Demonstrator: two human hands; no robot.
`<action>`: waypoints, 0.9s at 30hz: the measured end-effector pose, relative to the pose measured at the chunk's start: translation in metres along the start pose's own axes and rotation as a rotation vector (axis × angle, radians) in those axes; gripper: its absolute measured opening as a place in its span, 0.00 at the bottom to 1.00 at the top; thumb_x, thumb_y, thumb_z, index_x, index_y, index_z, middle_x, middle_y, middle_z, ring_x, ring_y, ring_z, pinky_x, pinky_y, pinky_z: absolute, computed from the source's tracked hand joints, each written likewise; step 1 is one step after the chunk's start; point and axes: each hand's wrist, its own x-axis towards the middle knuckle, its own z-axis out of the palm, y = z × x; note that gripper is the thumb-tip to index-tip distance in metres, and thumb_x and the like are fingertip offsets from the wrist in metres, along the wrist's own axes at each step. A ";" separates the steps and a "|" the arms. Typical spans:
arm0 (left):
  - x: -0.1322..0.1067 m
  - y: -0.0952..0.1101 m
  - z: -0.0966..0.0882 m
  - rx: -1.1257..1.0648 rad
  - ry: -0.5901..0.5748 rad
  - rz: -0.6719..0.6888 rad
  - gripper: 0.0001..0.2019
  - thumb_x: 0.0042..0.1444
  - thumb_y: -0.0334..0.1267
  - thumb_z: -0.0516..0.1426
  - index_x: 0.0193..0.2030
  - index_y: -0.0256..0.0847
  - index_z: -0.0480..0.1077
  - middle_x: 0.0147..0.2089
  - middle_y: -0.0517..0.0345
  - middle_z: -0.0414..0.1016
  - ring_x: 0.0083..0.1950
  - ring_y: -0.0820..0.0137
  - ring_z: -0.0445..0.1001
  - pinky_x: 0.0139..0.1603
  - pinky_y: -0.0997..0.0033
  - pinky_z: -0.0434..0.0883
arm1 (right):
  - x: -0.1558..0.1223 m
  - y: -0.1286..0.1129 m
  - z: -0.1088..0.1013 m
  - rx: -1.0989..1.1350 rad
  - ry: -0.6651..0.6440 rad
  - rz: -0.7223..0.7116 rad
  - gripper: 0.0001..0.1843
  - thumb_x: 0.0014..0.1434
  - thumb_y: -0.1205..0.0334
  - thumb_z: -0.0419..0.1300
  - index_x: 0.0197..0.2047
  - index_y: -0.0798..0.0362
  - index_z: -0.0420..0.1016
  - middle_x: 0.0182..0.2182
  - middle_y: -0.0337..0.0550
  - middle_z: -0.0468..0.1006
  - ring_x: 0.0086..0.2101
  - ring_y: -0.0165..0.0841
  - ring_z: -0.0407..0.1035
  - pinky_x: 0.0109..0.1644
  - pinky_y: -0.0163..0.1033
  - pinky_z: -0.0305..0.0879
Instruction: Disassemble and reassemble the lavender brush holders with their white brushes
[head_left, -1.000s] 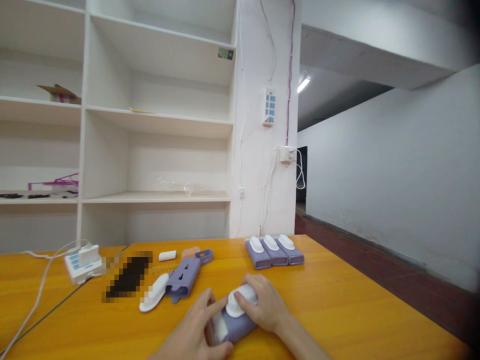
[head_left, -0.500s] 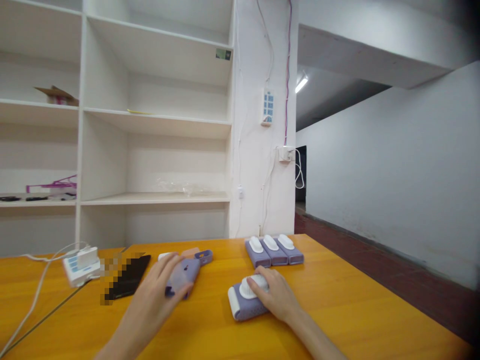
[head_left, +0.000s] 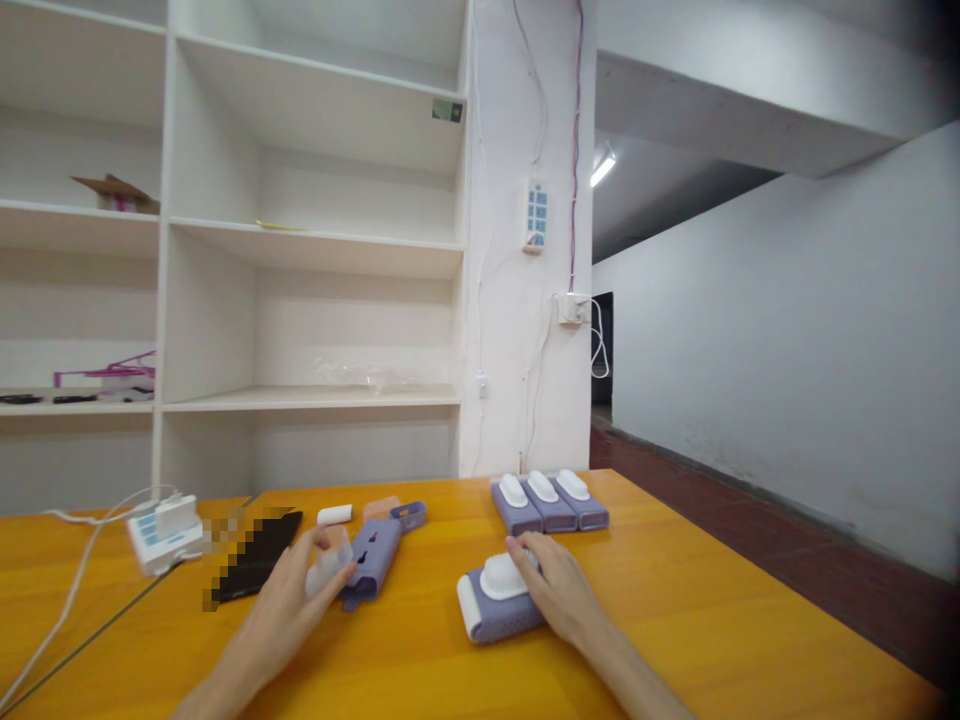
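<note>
My left hand [head_left: 289, 592] is closed around a thin translucent plastic piece [head_left: 328, 574], pinched between thumb and fingers. Just right of it lies a purple casing [head_left: 379, 548] with dark holes in its top. My right hand [head_left: 561, 588] rests on a purple box-shaped device [head_left: 506, 622] with a white end, its fingers curled over the right side of the white ribbed oval part [head_left: 501, 576] on top. Beyond the left hand are a small white cylinder [head_left: 334, 515], a flat peach-coloured piece [head_left: 380, 508] and a purple ring-shaped part [head_left: 408, 515].
Three similar purple devices [head_left: 544, 503] with white oval tops stand side by side at the table's back edge. A black tablet-like object [head_left: 259, 560] and a white power strip [head_left: 161, 540] with cables lie left on the orange table [head_left: 420, 670]. Behind stand white shelves [head_left: 352, 398].
My left hand has moved left and toward me with the translucent piece, off the purple casing. The white cylinder now shows fully. My right hand has shifted slightly right on the device.
</note>
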 end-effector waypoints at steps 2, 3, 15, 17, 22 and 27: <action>0.000 -0.005 0.003 0.018 -0.008 -0.002 0.21 0.62 0.59 0.55 0.50 0.45 0.65 0.52 0.48 0.78 0.57 0.50 0.76 0.63 0.43 0.67 | 0.001 0.002 0.002 0.007 0.007 0.016 0.28 0.74 0.42 0.43 0.37 0.50 0.75 0.38 0.45 0.81 0.42 0.40 0.74 0.48 0.39 0.63; 0.000 -0.008 0.005 0.027 -0.006 -0.003 0.21 0.62 0.59 0.55 0.51 0.44 0.65 0.53 0.47 0.77 0.58 0.49 0.76 0.64 0.44 0.67 | 0.001 0.003 0.003 0.010 0.009 0.020 0.28 0.74 0.42 0.43 0.36 0.50 0.75 0.37 0.45 0.81 0.42 0.39 0.74 0.48 0.38 0.63; -0.018 0.057 -0.003 0.026 0.028 0.299 0.20 0.66 0.48 0.56 0.62 0.48 0.65 0.67 0.46 0.69 0.70 0.52 0.65 0.71 0.44 0.61 | -0.004 -0.003 0.010 0.057 0.014 0.020 0.31 0.74 0.41 0.42 0.38 0.51 0.78 0.38 0.46 0.82 0.42 0.40 0.74 0.49 0.39 0.63; -0.036 0.086 0.008 -0.040 -0.102 0.292 0.18 0.66 0.47 0.56 0.61 0.50 0.67 0.68 0.48 0.69 0.69 0.55 0.67 0.70 0.50 0.64 | -0.006 -0.009 0.012 0.069 -0.002 0.003 0.31 0.74 0.42 0.42 0.37 0.51 0.77 0.37 0.45 0.82 0.41 0.39 0.74 0.49 0.38 0.63; -0.067 0.121 0.047 -0.180 -0.346 0.108 0.42 0.49 0.43 0.69 0.70 0.44 0.59 0.72 0.42 0.63 0.72 0.49 0.63 0.71 0.49 0.64 | -0.012 -0.026 0.016 0.105 -0.045 -0.045 0.30 0.75 0.43 0.41 0.36 0.51 0.75 0.35 0.43 0.79 0.40 0.37 0.72 0.47 0.38 0.62; -0.062 0.118 0.047 -0.251 -0.441 0.014 0.44 0.42 0.34 0.70 0.68 0.42 0.63 0.70 0.46 0.68 0.70 0.51 0.66 0.72 0.54 0.62 | -0.017 -0.036 0.019 0.121 -0.072 -0.084 0.28 0.75 0.44 0.42 0.36 0.50 0.74 0.35 0.42 0.79 0.40 0.36 0.72 0.48 0.38 0.62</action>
